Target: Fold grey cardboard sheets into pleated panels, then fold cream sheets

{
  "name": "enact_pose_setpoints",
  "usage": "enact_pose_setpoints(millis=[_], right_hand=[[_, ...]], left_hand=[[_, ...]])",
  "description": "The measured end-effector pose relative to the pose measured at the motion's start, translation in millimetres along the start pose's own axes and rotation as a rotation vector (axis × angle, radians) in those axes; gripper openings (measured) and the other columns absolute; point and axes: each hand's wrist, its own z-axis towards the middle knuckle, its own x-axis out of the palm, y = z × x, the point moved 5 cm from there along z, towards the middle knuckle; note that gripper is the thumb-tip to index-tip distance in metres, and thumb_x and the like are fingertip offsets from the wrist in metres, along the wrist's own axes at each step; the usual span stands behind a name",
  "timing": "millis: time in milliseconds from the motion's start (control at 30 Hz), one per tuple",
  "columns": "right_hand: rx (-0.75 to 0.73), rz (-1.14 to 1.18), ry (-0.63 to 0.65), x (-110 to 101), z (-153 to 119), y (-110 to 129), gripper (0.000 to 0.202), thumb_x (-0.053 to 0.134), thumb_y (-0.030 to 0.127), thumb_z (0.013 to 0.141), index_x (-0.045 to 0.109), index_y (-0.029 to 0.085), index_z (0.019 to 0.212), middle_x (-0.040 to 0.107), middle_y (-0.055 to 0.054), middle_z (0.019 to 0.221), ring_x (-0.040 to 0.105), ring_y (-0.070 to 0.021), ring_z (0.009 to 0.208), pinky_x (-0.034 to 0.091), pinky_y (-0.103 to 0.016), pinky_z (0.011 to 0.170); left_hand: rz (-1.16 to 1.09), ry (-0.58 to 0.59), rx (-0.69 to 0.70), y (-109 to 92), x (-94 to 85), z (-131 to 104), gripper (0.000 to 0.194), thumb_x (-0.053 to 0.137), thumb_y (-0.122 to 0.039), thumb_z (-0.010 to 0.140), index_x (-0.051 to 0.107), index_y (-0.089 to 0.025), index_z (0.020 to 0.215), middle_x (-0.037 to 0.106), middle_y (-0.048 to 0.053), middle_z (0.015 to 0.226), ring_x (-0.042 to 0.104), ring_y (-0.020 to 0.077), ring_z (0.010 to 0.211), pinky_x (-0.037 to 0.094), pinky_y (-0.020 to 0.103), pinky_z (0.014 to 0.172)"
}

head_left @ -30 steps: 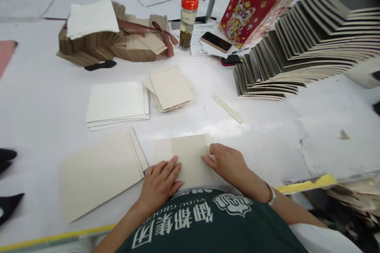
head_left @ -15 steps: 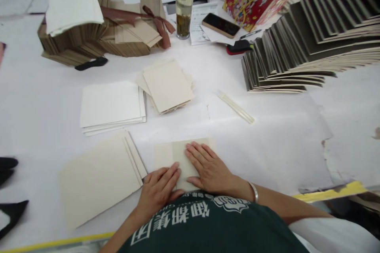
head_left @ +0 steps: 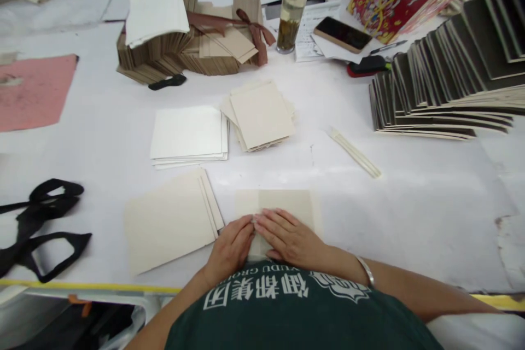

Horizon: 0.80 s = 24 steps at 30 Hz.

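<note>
A cream folded sheet [head_left: 283,199], with a paler strip along its left part, lies on the table in front of me. My right hand [head_left: 293,240] rests flat on it, fingers stretched out to the left. Beside it, my left hand [head_left: 232,246] is at the sheet's left part, fingers bent and drawn together, tips meeting my right fingertips. Whatever those left fingers pinch, if anything, is hidden. Close to my left hand lies a stack of large cream boards [head_left: 172,219].
Farther back are white sheets [head_left: 188,134], cream cards [head_left: 262,115], thin pale sticks [head_left: 356,153] and a bundle of brown cards [head_left: 164,60]. A bottle [head_left: 293,5], a phone [head_left: 342,34] and dark boards [head_left: 435,82] stand beyond. Black scissors [head_left: 53,229] lie at left.
The view has swung left, showing the scissors and a pink sheet. My left fingers have bent and moved to my right fingertips; my right hand has slid nearer on the folded sheet.
</note>
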Motion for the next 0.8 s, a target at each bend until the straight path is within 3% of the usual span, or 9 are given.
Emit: enact_pose_setpoints(millis=[200,333,433,500,633,800], right_hand=[[0.083,0.024,0.070,2,13,2,0.052,0.039,0.039,0.087,0.038,0.012,0.132,0.035,-0.009,0.140,0.024,-0.0209,0.131,0.024,-0.039,0.107],[0.292,0.037,0.047,-14,19,-26,0.046,0.040,0.031,0.088,0.042,0.011,0.128,0.042,-0.013,0.134,0.034,-0.0225,0.124,0.031,-0.039,0.101],[0.401,0.019,0.066,-22,27,-49,0.049,0.046,0.034,0.085,0.044,0.008,0.126,0.045,-0.017,0.129,0.038,-0.0277,0.118,0.034,-0.041,0.094],[0.396,0.018,0.114,-24,33,-55,0.045,0.047,0.035,0.084,0.048,0.011,0.122,0.047,-0.016,0.125,0.040,-0.0285,0.112,0.036,-0.041,0.090],[0.409,0.002,0.167,-28,41,-55,0.038,0.048,0.036,0.083,0.053,0.013,0.114,0.050,-0.014,0.117,0.042,-0.0277,0.103,0.036,-0.038,0.083],[0.431,-0.008,0.138,-30,41,-50,0.033,0.048,0.034,0.083,0.053,0.014,0.109,0.052,-0.013,0.109,0.043,-0.0263,0.099,0.035,-0.036,0.080]], left_hand=[[0.032,-0.006,0.032,-1,3.9,-5,0.026,0.040,-0.014,0.087,0.052,-0.015,0.110,0.060,0.011,0.108,0.057,0.0176,0.101,0.051,0.033,0.085],[0.000,-0.005,-0.017,0,1.8,-5,0.021,0.042,-0.018,0.088,0.055,-0.015,0.104,0.060,0.010,0.109,0.056,0.0174,0.102,0.049,0.033,0.088],[-0.035,0.048,-0.051,1,1.9,-4,0.021,0.042,-0.023,0.088,0.055,-0.015,0.103,0.058,0.011,0.113,0.054,0.0182,0.106,0.047,0.035,0.091],[-0.046,0.103,-0.034,1,2.7,-4,0.029,0.046,-0.033,0.087,0.053,-0.014,0.108,0.054,0.013,0.119,0.050,0.0209,0.112,0.045,0.039,0.093],[-0.033,0.183,0.041,-7,6.0,-8,0.064,0.057,-0.057,0.072,0.047,-0.011,0.116,0.046,0.019,0.128,0.045,0.0291,0.117,0.041,0.046,0.096],[0.020,0.169,0.037,-17,9.2,-8,0.061,0.056,-0.054,0.074,0.048,-0.009,0.116,0.048,0.020,0.126,0.046,0.0292,0.115,0.040,0.046,0.096]])
